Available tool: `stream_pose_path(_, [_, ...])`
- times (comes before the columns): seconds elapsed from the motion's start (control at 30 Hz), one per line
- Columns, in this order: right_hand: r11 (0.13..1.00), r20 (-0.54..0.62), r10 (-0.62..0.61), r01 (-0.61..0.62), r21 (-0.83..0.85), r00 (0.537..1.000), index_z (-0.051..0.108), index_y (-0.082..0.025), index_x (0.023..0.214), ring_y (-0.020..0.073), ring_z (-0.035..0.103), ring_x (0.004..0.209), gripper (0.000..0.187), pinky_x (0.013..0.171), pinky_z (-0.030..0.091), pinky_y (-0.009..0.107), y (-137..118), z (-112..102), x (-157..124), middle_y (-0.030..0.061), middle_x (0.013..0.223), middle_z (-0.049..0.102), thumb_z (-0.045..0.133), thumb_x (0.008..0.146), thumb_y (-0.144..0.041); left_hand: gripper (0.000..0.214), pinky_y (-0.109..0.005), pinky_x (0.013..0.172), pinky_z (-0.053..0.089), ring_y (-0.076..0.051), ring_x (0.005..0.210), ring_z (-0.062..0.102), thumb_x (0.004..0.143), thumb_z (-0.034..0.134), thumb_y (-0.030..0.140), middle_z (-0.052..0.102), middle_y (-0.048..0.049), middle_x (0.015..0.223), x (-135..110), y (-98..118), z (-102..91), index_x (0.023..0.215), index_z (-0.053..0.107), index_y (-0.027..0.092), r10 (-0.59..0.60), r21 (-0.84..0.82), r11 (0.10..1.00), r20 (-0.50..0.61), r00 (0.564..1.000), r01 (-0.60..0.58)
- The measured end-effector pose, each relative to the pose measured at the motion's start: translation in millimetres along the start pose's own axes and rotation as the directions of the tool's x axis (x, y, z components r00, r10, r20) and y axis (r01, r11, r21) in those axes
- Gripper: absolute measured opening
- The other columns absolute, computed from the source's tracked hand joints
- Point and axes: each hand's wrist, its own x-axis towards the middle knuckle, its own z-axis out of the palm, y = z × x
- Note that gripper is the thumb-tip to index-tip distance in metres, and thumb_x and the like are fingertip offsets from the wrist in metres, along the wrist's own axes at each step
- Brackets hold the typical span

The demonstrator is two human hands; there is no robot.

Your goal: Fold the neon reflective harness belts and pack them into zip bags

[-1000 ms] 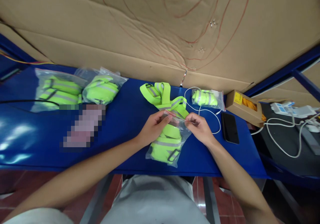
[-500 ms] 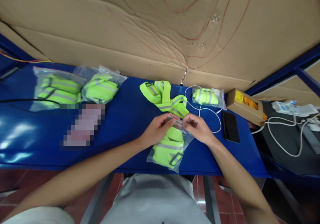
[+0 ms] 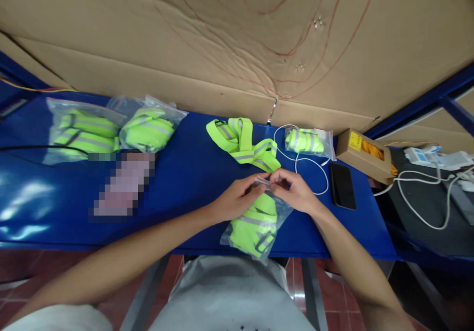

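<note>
Neon-green strap packed in a clear bag (image 3: 255,225) lies at the near edge of the blue surface (image 3: 185,173), and I've got both hands at its mouth: left hand (image 3: 237,200) and right hand (image 3: 296,193), fingers pinched on the top strip from either side, likely to press the seal flat. A loose strap (image 3: 242,143) sits just behind. Compared with a second ago, my hands have closed together and the bag has slid slightly toward me.

I see a clear, crinkly plastic bag (image 3: 259,222) around neon woven cloth straps (image 3: 242,141), a glossy blue tabletop (image 3: 185,173), matt brown cardboard (image 3: 222,40), and a glossy black phone (image 3: 342,185).
</note>
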Motion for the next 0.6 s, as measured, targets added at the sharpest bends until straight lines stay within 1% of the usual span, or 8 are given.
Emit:
stream_pose_path(0.07, [1.000, 0.025, -0.006, 0.006, 0.006, 1.000, 0.061, -0.018, 0.083, 0.0091, 0.047, 0.068, 0.015, 0.063, 0.037, 0.022, -0.5, 0.2, -1.1, -0.0032, 0.076, 0.057, 0.067, 0.091, -0.029, 0.055, -0.034, 0.099, 0.051, -0.024, 0.117, 0.068, 0.103, 0.053, 0.048, 0.073, -0.0096, 0.131, -0.1, -0.8, 0.4, 0.148, 0.057, 0.016, 0.002, 0.003, 1.000, 0.019, 1.000, -0.002])
stream_pose_path(0.1, [1.000, 0.035, -0.012, 0.012, 0.004, 0.999, 0.061, -0.018, 0.083, 0.0091, 0.047, 0.068, 0.015, 0.063, 0.037, 0.022, -0.9, 0.0, -1.5, -0.0030, 0.076, 0.057, 0.067, 0.092, -0.030, 0.056, -0.035, 0.100, 0.051, -0.025, 0.118, 0.068, 0.103, 0.053, 0.047, 0.072, -0.0097, 0.133, -0.1, -0.5, 0.5, 0.149, 0.056, 0.016, 0.001, 0.009, 1.000, 0.029, 1.000, -0.002])
stream_pose_path(0.2, [0.999, 0.043, -0.036, 0.037, -0.028, 0.998, 0.063, -0.018, 0.086, 0.0088, 0.046, 0.066, 0.016, 0.062, 0.036, 0.022, -2.1, -1.1, -2.6, -0.0036, 0.073, 0.055, 0.066, 0.094, -0.031, 0.053, -0.033, 0.095, 0.052, -0.023, 0.112, 0.070, 0.105, 0.050, 0.046, 0.074, -0.0086, 0.130, -0.2, 2.6, 0.3, 0.149, 0.056, 0.018, 0.004, 0.039, 0.999, 0.034, 0.999, -0.005])
stream_pose_path(0.27, [0.996, 0.037, -0.052, 0.054, -0.076, 0.998, 0.069, -0.018, 0.093, 0.0087, 0.045, 0.064, 0.016, 0.060, 0.035, 0.022, -2.3, -1.5, -3.4, -0.0045, 0.069, 0.053, 0.066, 0.096, -0.034, 0.048, -0.030, 0.090, 0.052, -0.021, 0.105, 0.072, 0.106, 0.049, 0.046, 0.076, -0.0066, 0.122, -0.6, 5.9, -0.2, 0.142, 0.062, 0.018, 0.033, 0.072, 0.997, 0.018, 0.999, -0.034])
stream_pose_path(0.33, [0.987, 0.031, -0.074, 0.078, -0.137, 0.997, 0.073, -0.019, 0.099, 0.0084, 0.042, 0.061, 0.020, 0.058, 0.034, 0.022, -1.6, -1.1, -4.3, -0.0054, 0.066, 0.049, 0.066, 0.097, -0.038, 0.040, -0.026, 0.083, 0.052, -0.018, 0.097, 0.072, 0.105, 0.052, 0.045, 0.078, -0.0043, 0.111, -1.4, 9.6, -0.9, 0.129, 0.070, 0.018, 0.075, 0.126, 0.989, -0.026, 0.997, -0.071])
stream_pose_path(0.4, [0.979, 0.021, -0.094, 0.097, -0.181, 0.995, 0.076, -0.020, 0.102, 0.0078, 0.039, 0.057, 0.023, 0.055, 0.031, 0.022, -0.7, 0.4, -5.3, -0.0064, 0.063, 0.046, 0.066, 0.098, -0.041, 0.032, -0.024, 0.078, 0.050, -0.017, 0.089, 0.072, 0.104, 0.056, 0.042, 0.079, -0.0023, 0.103, -2.4, 13.2, -2.2, 0.116, 0.074, 0.019, 0.117, 0.199, 0.975, -0.077, 0.990, -0.099])
stream_pose_path(0.5, [0.965, -0.006, -0.111, 0.106, -0.240, 0.994, 0.074, -0.019, 0.102, 0.0070, 0.037, 0.052, 0.026, 0.052, 0.029, 0.022, -1.1, 3.8, -5.9, -0.0083, 0.057, 0.041, 0.063, 0.101, -0.042, 0.025, -0.024, 0.075, 0.049, -0.015, 0.085, 0.073, 0.104, 0.056, 0.035, 0.080, -0.0006, 0.099, -3.4, 17.4, -5.4, 0.106, 0.076, 0.020, 0.164, 0.294, 0.947, -0.110, 0.980, -0.125])
stream_pose_path(0.6, [0.934, -0.004, -0.152, 0.142, -0.327, 0.988, 0.071, -0.019, 0.104, 0.0067, 0.041, 0.051, 0.026, 0.054, 0.031, 0.022, -3.7, 6.0, -5.3, -0.0085, 0.057, 0.044, 0.060, 0.102, -0.042, 0.025, -0.024, 0.073, 0.047, -0.015, 0.082, 0.073, 0.104, 0.055, 0.031, 0.081, 0.0004, 0.094, -2.7, 19.2, -9.7, 0.100, 0.077, 0.020, 0.173, 0.320, 0.939, -0.115, 0.978, -0.129])
